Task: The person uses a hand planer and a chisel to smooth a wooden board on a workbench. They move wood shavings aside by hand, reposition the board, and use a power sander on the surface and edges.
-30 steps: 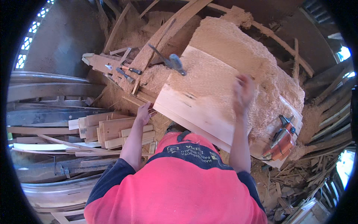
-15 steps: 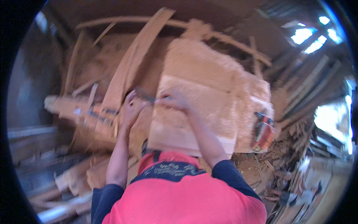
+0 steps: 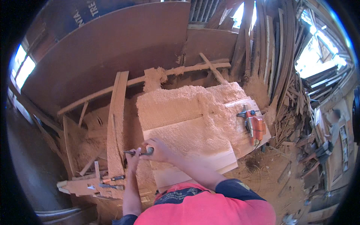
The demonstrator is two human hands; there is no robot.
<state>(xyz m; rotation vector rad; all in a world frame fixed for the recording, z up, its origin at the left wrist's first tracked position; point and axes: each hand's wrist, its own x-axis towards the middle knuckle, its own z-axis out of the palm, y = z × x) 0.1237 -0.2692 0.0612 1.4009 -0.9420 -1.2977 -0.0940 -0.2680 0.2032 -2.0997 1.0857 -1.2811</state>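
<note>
- Hands meet at the near left corner of the worktop (image 3: 243, 150): the left hand (image 3: 133, 155) and the right hand (image 3: 159, 150) both close round a slim dark hand tool (image 3: 137, 152).
- Tool position: it lies roughly level, its thin dark shaft poking out to the left past the left hand, its rounder, paler end tucked under the right hand's grip. What kind of tool it is I cannot tell; much of it is hidden by the fingers.
- Grip state: both hands look clenched on the tool, the left pinching the shaft, the right wrapped over the thicker end.
- Handling, as a judgement: it looks light, stiff and narrow, likely metal with a handle. The thicker end is the safer place to hold; the thin end may be sharp and is best kept pointing away from the body.
- Dust could make it slippery, since sawdust (image 3: 180, 112) lies thick over the pale board (image 3: 195, 161) just beside the hands.
- Well apart to the right, an orange power tool (image 3: 255, 125) rests on the worktop's far edge.
- Lower left, a few more hand tools (image 3: 110, 182) lie on a wooden ledge beside an upright plank (image 3: 116, 123).
</note>
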